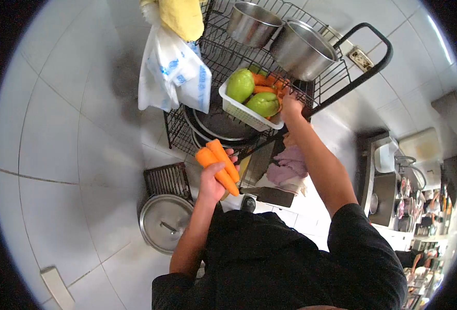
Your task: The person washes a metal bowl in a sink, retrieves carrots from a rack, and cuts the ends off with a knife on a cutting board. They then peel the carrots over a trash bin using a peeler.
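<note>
Two orange carrots [220, 168] lie side by side in my left hand [213, 181], its fingers wrapped round them. My right hand [291, 106] reaches to the right end of a white plastic basket [244, 113] on the wire rack. Inside that basket are green chayotes [240, 85] and more carrots [272, 81]. The fingers of my right hand are partly hidden among the carrots and behind the rack's wires, so their grip cannot be made out.
Steel pots [303, 49] stand on the rack's upper shelf [221, 31]. White plastic bags [174, 67] hang at its left. A round lid [166, 223] leans below, cloths [289, 168] lie near my right forearm, and a sink area [386, 199] is far right.
</note>
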`<state>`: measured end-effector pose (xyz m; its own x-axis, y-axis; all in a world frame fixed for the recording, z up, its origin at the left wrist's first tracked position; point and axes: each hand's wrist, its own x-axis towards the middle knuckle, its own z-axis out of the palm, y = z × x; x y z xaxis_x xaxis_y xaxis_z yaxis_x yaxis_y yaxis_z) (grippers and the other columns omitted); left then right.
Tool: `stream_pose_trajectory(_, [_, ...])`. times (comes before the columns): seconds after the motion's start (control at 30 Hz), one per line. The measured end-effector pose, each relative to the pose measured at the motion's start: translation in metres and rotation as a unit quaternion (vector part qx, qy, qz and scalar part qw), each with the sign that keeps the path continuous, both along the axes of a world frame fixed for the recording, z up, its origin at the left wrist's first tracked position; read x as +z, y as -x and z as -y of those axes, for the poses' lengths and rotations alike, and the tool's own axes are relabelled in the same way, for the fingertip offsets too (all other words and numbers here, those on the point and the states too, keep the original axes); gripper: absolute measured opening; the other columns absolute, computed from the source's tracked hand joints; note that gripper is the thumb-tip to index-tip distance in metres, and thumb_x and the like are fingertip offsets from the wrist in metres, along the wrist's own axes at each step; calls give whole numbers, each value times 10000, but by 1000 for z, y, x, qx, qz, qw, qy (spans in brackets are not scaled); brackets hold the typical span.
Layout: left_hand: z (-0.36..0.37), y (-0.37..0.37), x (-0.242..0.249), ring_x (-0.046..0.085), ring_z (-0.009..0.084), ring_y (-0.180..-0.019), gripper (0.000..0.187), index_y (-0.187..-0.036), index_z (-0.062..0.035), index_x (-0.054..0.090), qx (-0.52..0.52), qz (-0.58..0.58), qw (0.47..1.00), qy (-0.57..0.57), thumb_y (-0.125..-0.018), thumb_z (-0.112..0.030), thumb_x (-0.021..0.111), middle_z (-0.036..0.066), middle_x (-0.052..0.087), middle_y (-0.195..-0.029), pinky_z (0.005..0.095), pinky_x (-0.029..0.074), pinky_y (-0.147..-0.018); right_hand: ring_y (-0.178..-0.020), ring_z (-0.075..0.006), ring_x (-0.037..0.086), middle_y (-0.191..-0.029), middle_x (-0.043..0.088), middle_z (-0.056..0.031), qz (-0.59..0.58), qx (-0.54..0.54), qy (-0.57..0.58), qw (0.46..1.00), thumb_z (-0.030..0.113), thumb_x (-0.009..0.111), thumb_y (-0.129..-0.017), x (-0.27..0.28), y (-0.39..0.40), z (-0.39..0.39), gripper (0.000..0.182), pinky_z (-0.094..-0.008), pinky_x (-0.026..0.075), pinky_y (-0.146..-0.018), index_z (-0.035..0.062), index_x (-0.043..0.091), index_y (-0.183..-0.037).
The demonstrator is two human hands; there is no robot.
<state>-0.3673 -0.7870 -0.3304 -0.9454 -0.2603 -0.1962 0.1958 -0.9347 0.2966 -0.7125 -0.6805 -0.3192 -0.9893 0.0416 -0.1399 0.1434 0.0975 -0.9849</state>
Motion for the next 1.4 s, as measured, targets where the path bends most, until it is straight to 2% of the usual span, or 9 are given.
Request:
stream_pose_trajectory(0.33, [-3, 70, 23, 541, 228, -1103, 408, -1258, -89, 450, 6, 3, 1000, 19, -895, -139, 629, 75, 563, -1182, 471, 468, -946, -856, -189, 608, -916, 643, -127, -155, -44, -116, 980, 138, 692, -856, 76, -129, -13, 288, -310, 481, -780, -54, 551, -1019])
stream_pose_trajectory(0.5, [-7, 88, 37, 518, 256, -1156, 507, -1321, -96, 413, -3, -17, 999, 37, -891, -201, 661, 92, 553, -1211, 485, 447, -980, -815, -114, 577, -880, 609, -68, -90, 75, 44, 992, 107, 647, -900, 100, -197, -23, 181, -251, 468, -747, -21, 547, -978])
stream_pose_trajectory(0.57, [-7, 91, 38, 520, 272, -1159, 570, -1351, -83, 401, 4, -37, 999, 11, -875, -228, 680, 104, 550, -1222, 475, 441, -991, -846, -117, 604, -870, 627, -59, -125, 185, -127, 966, 93, 652, -892, 101, -212, -30, 154, -256, 485, -763, -13, 557, -951])
stream_pose_trajectory(0.73, [9, 83, 21, 566, 269, -1050, 556, -1326, -84, 424, -7, -56, 998, 9, -838, -169, 675, 113, 563, -1165, 463, 473, -944, -805, -89, 592, -838, 662, -30, -73, 359, -164, 916, 104, 659, -877, 119, -205, -32, 122, -271, 490, -756, -7, 669, -925])
stream_pose_trajectory(0.9, [17, 59, 28, 571, 255, -1004, 628, -1360, -132, 400, -11, -96, 995, -18, -807, -171, 695, 101, 554, -1134, 462, 492, -898, -926, -210, 630, -947, 672, -154, -314, 122, -345, 876, 249, 645, -879, 70, -114, -14, 386, -331, 483, -843, -59, 625, -1111])
stream_pose_trajectory(1.03, [21, 33, 27, 567, 269, -1028, 696, -1399, -168, 369, -5, -99, 995, -16, -782, -125, 687, 98, 546, -1156, 485, 488, -908, -1191, -329, 552, -1332, 527, -235, -6, 152, -254, 955, 471, 625, -880, 26, -23, 13, 671, -374, 443, -957, -62, 542, -1278])
stream_pose_trajectory(1.1, [23, 20, 29, 565, 275, -1043, 722, -1413, -172, 355, 0, -92, 996, 3, -774, -109, 687, 100, 546, -1161, 490, 485, -919, -1214, -311, 525, -1348, 511, -196, -19, 132, -370, 919, 540, 625, -858, 32, -25, 32, 689, -376, 410, -1022, -15, 574, -1263])
stream_pose_trajectory(1.2, [22, 1, 35, 566, 271, -1046, 753, -1427, -156, 337, 28, -58, 996, 58, -768, -113, 698, 103, 550, -1147, 476, 484, -932, -1182, -305, 542, -1273, 555, -189, 91, 292, -273, 912, 488, 651, -851, 27, 19, 37, 614, -416, 421, -1021, 3, 597, -1223])
stream_pose_trajectory(1.4, [27, -15, 35, 564, 271, -1052, 776, -1434, -162, 319, 48, -69, 988, 127, -759, -90, 695, 109, 533, -1206, 472, 473, -946, -975, -299, 647, -1194, 583, -192, 75, 153, -168, 971, 296, 700, -845, 5, 30, 29, 562, -434, 570, -768, 14, 502, -1289])
